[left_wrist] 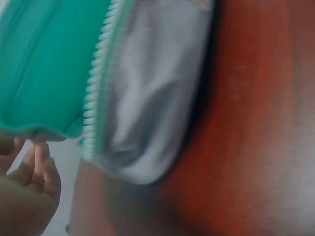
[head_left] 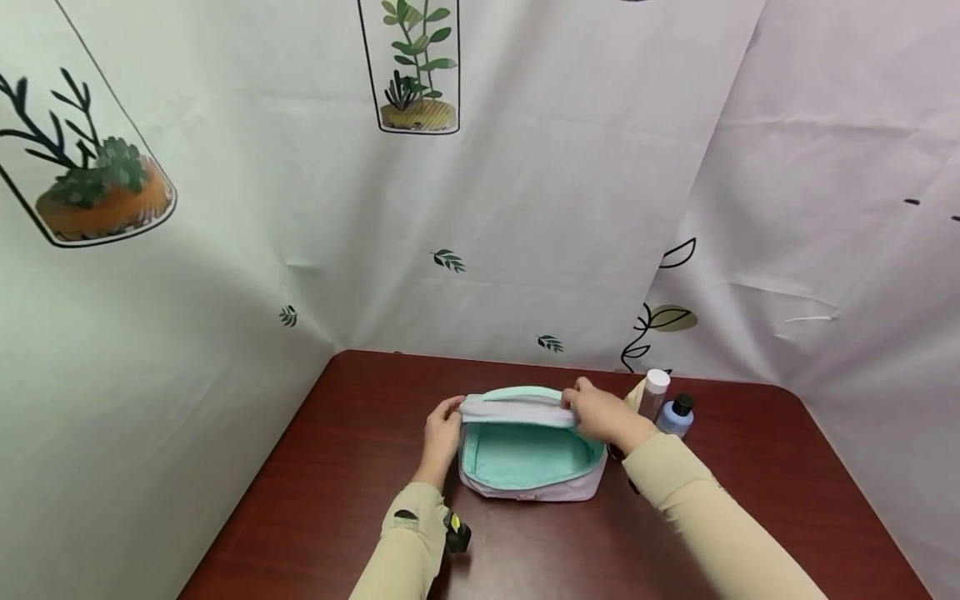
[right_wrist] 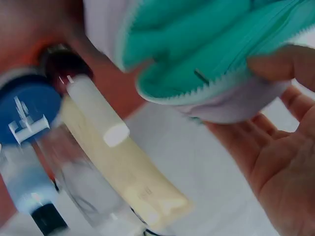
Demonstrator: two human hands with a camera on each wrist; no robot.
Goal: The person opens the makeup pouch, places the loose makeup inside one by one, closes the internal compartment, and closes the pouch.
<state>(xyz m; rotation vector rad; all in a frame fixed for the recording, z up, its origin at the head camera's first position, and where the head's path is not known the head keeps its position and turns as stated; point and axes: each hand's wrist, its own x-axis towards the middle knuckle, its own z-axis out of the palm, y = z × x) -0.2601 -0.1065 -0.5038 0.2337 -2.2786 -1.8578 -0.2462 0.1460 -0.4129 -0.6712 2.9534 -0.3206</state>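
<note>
A pale pink zip pouch (head_left: 577, 490) with a mint-green lining stands unzipped on the table, its lid raised and its inside facing me. At the lid's left corner, my left hand (head_left: 442, 433) pinches the edge; in the left wrist view its fingers (left_wrist: 47, 172) lie behind the green lining. My right hand (head_left: 606, 415) grips the lid's right end below the carry handle (head_left: 525, 391). The right wrist view shows that hand's thumb (right_wrist: 275, 64) on the zip side and the other fingers behind the lid. White zip teeth (left_wrist: 90, 108) run along the opening.
Right of the pouch stand a clear bottle with a white cap (head_left: 657, 382) and a blue bottle with a black cap (head_left: 677, 417). The right wrist view adds a beige tube (right_wrist: 128, 167), a small white tube (right_wrist: 96, 108) and a blue lid (right_wrist: 29, 108). Patterned cloth (head_left: 525, 208) hangs behind the table.
</note>
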